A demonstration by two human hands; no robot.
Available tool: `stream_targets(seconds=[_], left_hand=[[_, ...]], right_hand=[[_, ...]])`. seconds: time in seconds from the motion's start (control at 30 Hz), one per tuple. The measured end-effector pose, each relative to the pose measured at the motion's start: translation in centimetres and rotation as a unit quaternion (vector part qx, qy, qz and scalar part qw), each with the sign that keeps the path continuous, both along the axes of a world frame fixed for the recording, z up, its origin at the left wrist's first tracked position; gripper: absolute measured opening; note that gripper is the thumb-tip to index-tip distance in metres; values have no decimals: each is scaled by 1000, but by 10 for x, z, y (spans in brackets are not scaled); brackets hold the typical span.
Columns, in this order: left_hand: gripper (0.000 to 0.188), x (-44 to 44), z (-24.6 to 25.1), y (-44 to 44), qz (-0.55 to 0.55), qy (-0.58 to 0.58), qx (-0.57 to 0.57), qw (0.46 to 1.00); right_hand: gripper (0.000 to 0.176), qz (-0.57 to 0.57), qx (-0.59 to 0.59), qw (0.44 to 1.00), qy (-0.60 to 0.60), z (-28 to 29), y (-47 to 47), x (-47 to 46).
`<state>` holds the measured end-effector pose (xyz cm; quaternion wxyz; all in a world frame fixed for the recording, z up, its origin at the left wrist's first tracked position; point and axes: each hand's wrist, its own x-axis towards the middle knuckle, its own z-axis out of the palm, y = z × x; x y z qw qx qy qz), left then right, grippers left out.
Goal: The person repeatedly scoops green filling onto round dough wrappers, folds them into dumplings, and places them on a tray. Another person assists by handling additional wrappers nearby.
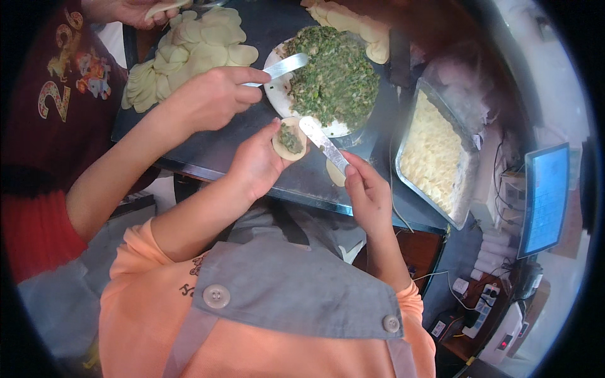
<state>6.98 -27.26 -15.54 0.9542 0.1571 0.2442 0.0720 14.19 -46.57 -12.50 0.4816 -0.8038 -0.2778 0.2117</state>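
Note:
In my left hand [260,163] lies a round dough wrapper [280,152] with a smear of green filling [290,139] on it. My right hand [368,189] grips a flat metal spatula [333,153], its rounded tip close to the wrapper's right edge. Just beyond my hands stands a white plate [279,94] heaped with chopped green filling [335,75]. A single wrapper [334,174] lies on the dark table, partly behind the spatula and my right hand.
At left, a co-worker's hand [222,97] holds another metal spatula [286,67] over the plate. Piled wrappers [203,40] lie behind that hand, and more wrappers [352,23] at the far side. A metal tray [406,177] of pale pieces, a screen [546,201] and a power strip [483,309] are at right.

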Motion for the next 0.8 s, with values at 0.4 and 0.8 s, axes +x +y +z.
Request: stream_targets(seconds=[0.4,0.8], left_hand=[[36,1,9,3,-36,26,58,997],[30,-1,41,-10,-64,-54,107,991]], right_hand=[[29,4,-171,948,-269,-10,20,14],[22,127,137,840,-509,13,42,20]])
